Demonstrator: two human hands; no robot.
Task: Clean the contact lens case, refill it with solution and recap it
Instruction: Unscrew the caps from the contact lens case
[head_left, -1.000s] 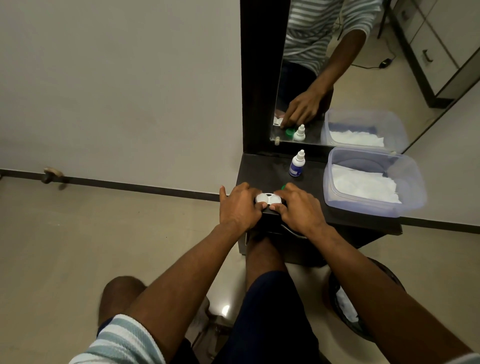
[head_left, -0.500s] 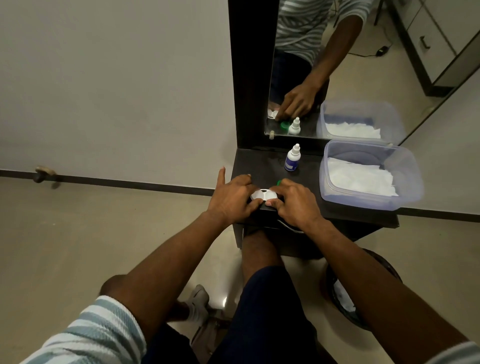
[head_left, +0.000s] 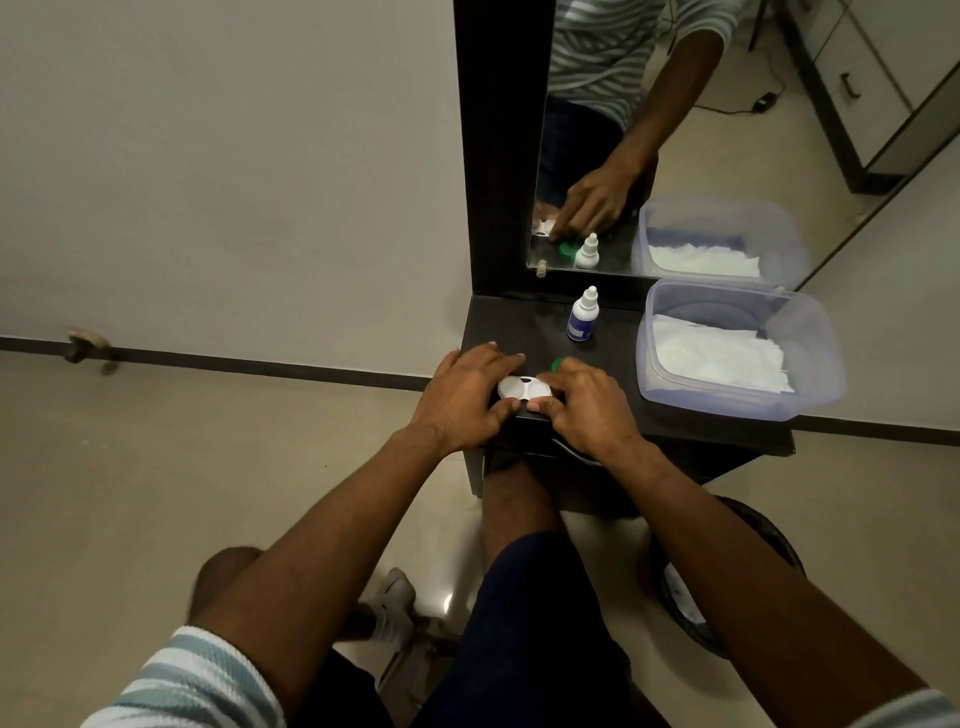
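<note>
A white contact lens case (head_left: 522, 388) lies on the dark table (head_left: 524, 327) near its front edge. My left hand (head_left: 467, 397) holds the case's left end between thumb and fingers. My right hand (head_left: 584, 408) pinches the right end, covering that side. A green cap (head_left: 557, 364) peeks out just behind my right fingers. A small white solution bottle (head_left: 583, 315) with a blue label stands upright farther back, capped.
A clear plastic tub (head_left: 810, 332) with white tissues sits on the table's right side. A mirror (head_left: 675, 130) in a dark frame rises behind the table. A dark waste bin (head_left: 753, 525) stands on the floor at lower right. My knees are below the table.
Both hands stay on the lens case. My left index finger, raised half a second ago, has come down over the case, and the camera view has shifted slightly.
</note>
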